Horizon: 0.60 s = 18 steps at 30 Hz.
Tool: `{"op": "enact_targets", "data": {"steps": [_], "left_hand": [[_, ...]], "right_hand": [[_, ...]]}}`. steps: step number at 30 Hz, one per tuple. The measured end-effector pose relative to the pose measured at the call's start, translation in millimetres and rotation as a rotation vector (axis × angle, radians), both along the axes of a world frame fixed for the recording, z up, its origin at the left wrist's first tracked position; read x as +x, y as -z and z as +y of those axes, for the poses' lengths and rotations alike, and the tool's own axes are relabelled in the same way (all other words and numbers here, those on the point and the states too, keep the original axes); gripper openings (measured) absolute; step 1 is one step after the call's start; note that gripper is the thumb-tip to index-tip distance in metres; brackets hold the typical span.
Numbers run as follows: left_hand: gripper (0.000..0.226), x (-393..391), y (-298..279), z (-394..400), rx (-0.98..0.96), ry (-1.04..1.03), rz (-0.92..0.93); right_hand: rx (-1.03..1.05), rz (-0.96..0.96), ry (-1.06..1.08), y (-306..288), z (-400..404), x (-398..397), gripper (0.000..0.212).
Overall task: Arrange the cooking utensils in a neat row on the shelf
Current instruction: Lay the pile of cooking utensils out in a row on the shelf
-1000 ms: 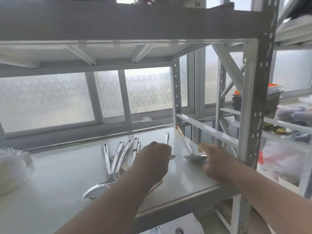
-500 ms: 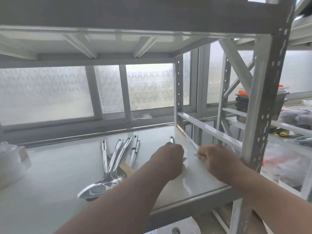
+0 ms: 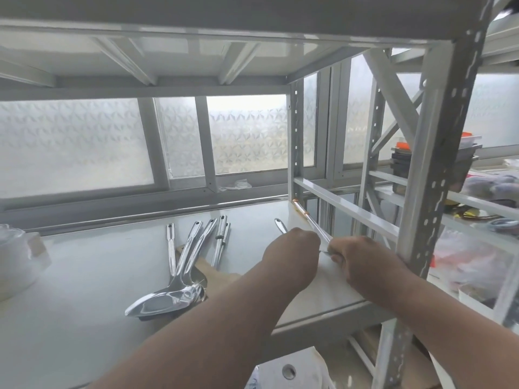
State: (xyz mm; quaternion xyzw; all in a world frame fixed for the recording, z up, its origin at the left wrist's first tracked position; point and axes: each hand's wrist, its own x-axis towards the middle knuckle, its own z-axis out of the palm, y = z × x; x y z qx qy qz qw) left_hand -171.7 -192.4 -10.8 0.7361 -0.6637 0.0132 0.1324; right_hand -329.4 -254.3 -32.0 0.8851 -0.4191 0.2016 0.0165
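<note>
— Where were your hands?

— Your left hand (image 3: 292, 248) was closed over a small steel utensil (image 3: 280, 225); only its handle tip showed. Your right hand (image 3: 362, 259) was closed around the long ladle handle (image 3: 314, 224) by the shelf's (image 3: 84, 318) right edge. The two hands nearly touched.

— And the other utensils?

— The steel spatulas and spoons (image 3: 182, 270) lay bunched together on the shelf, left of your hands, with handles pointing to the window (image 3: 75, 144).

The right hand (image 3: 362, 259), which a second ago reached open toward the bowl of the long steel ladle with copper-banded handle (image 3: 314, 224), now closes over that bowl; the left hand (image 3: 292, 248) sits closer beside it.
</note>
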Motion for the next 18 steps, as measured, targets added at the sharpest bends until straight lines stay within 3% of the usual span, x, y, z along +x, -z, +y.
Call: {"op": "enact_targets", "data": {"steps": [5,8,13,18], "left_hand": [[0.008,4,3,5,-0.015,0.005,0.003],[0.008,6,3,8,-0.008,-0.007,0.015],[0.04,19,-17,38,-0.048,0.024,0.044],[0.053,92,-30,93,-0.104,-0.151,0.037]], "right_hand": [[0.022,-0.004,-0.013,1,4,1,0.01],[0.004,0.013,-0.013,-4,12,6,0.026],[-0.079,-0.032,-0.053,-11,18,7,0.037],[-0.243,-0.213,-0.21,-15,39,50,0.027]]}}
